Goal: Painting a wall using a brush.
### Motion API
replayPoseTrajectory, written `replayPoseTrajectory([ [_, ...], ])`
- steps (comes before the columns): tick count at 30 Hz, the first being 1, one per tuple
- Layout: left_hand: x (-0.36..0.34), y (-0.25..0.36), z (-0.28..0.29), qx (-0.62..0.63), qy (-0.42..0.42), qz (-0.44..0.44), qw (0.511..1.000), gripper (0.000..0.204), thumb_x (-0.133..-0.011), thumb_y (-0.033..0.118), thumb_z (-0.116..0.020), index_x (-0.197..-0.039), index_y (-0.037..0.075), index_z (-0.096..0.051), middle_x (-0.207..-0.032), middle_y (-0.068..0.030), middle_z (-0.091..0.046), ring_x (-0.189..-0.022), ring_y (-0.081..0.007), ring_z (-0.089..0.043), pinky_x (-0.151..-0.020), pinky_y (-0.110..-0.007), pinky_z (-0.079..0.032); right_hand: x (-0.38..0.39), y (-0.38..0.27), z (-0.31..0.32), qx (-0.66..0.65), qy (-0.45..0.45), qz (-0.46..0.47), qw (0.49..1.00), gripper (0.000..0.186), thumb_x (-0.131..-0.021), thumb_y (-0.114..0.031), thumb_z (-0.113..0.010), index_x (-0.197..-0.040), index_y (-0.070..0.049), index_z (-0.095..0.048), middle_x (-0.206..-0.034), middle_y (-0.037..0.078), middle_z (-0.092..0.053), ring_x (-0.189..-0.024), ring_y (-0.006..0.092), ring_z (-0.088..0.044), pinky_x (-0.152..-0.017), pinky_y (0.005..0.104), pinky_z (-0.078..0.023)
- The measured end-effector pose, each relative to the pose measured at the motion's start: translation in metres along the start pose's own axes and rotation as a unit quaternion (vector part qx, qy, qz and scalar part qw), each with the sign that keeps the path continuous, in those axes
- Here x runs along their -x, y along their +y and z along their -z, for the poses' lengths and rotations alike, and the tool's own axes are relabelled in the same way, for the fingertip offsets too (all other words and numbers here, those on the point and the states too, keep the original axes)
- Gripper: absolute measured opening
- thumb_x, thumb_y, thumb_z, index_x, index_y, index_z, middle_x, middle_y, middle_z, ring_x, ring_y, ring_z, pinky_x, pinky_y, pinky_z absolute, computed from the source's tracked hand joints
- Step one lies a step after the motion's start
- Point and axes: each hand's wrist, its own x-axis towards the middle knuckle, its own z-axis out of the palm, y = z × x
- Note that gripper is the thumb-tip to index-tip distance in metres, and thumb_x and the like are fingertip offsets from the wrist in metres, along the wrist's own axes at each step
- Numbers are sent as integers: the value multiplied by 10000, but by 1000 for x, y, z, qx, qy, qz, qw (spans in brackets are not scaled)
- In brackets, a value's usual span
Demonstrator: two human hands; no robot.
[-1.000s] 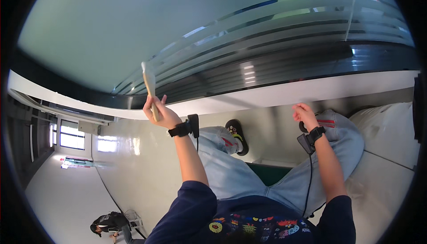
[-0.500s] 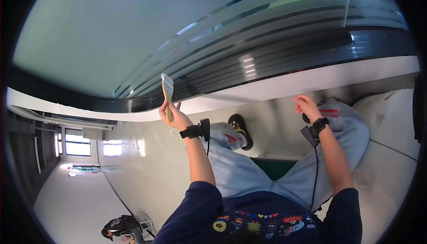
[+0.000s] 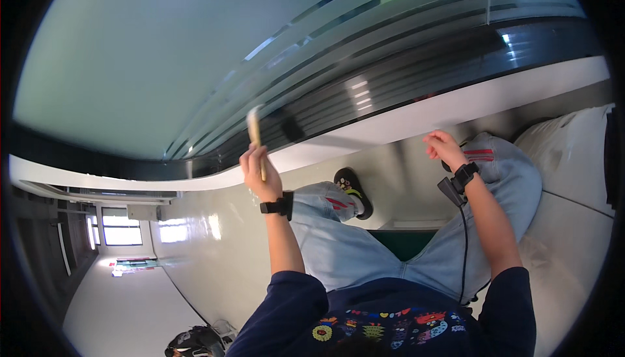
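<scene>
A flat paint brush (image 3: 254, 129) with a pale wooden handle and white bristles is pinched in my left hand (image 3: 262, 173). It points up and away, its narrow side toward me. Its bristle end is in front of the dark ledge at the foot of the frosted glass panel (image 3: 143, 51); whether it touches the ledge or glass I cannot tell. My right hand (image 3: 444, 146) hovers above my right knee, fingers curled in, and nothing shows in it. Both wrists wear black straps, and a black cable hangs from the right one.
A dark glossy ledge (image 3: 403, 80) and a white sill (image 3: 456, 107) curve across ahead of me. My shoe (image 3: 353, 193) rests on the pale floor (image 3: 215, 253). At the lower left is a person in dark clothes (image 3: 195, 342). A white block-like surface (image 3: 576, 161) stands at my right.
My left hand has shifted slightly right and turned, so the brush shows its edge instead of its flat face. The view has tilted a little; my right hand has barely moved.
</scene>
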Motion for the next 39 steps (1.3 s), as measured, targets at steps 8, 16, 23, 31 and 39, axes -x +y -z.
replayPoseTrajectory([
  [8,4,68,-7,138,-204,-24,969,122,-694,-90,-554,-753,16,-550,-811,-132,-513,-808,-274,-555,-699,-295,-428,4,0,-1,9,10,-8,1000,157,-799,-207,-522,-799,-51,-531,-616,17,-506,-501,79,-470,-479,201,-394],
  [16,-17,63,23,-103,-152,74,980,127,-725,-2,-543,-803,86,-590,-821,-101,-530,-736,-293,-564,-612,-354,-440,3,-3,-2,-3,10,3,1000,173,-803,-210,-518,-810,-38,-535,-610,21,-509,-498,84,-469,-480,213,-394],
  [23,-1,95,30,449,-436,218,749,105,-735,22,-548,-833,15,-582,-794,-90,-537,-646,-203,-545,-570,-286,-423,5,1,1,37,-2,9,999,187,-807,-212,-503,-826,-28,-532,-617,26,-519,-501,88,-471,-488,215,-391],
  [31,-16,67,37,47,-156,134,977,102,-781,19,-514,-866,15,-569,-794,-60,-509,-717,-137,-518,-606,-242,-445,3,2,-3,43,0,29,999,198,-805,-209,-490,-830,-16,-529,-617,31,-521,-506,89,-476,-480,228,-381],
  [39,-17,100,34,47,-135,107,984,81,-793,7,-510,-846,-1,-570,-818,-79,-485,-729,-137,-515,-627,-256,-494,0,7,-2,52,13,37,998,208,-789,-222,-508,-800,-15,-535,-590,40,-525,-475,100,-476,-483,240,-392],
])
